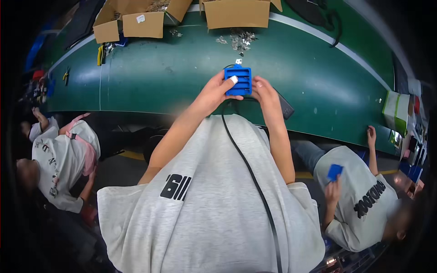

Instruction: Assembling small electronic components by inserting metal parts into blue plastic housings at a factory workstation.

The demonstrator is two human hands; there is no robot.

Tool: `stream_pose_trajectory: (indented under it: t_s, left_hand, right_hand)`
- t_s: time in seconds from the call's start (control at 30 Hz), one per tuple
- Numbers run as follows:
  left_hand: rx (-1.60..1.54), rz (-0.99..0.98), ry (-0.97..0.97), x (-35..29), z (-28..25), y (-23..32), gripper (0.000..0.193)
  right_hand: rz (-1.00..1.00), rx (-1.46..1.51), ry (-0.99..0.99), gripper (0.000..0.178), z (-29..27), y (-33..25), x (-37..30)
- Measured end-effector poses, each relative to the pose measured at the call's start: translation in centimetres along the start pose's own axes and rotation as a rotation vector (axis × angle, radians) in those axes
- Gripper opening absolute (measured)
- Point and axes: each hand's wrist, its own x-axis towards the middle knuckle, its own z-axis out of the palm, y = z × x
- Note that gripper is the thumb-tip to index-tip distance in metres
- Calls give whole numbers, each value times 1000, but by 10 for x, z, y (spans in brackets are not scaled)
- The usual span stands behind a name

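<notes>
Our grey shirt (205,227), printed in black, fills six o'clock. At twelve, our left hand (214,93) grips the blue tray (245,81); our right hand (267,92) curls by its three o'clock edge, grip unclear. Loosening our left thumb could drop it. A white label (140,18) marks the box (143,30) at eleven.

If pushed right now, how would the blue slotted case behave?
The blue slotted case probably feels stiff: its edges look straight in the left hand. Likely light, with thin walls around open slots. Boxy outline suggests sliding, not rolling.
</notes>
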Motion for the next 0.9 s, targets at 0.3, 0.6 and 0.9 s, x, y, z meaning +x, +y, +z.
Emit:
stream_pose_trajectory:
  t_s: [0.3,0.6,0.9]
  left_hand:
    - [338,88,107,-7,-3,-24,47]
    - [383,53,44,-11,15,-40,42]
    - [300,-127,-48,-6,16,-48,29]
  right_hand:
    - [63,-71,-16,38,-1,27,-13]
    - [82,160,-34,37,-18,32,-42]
    - [-46,431,108,36,-25,44,-52]
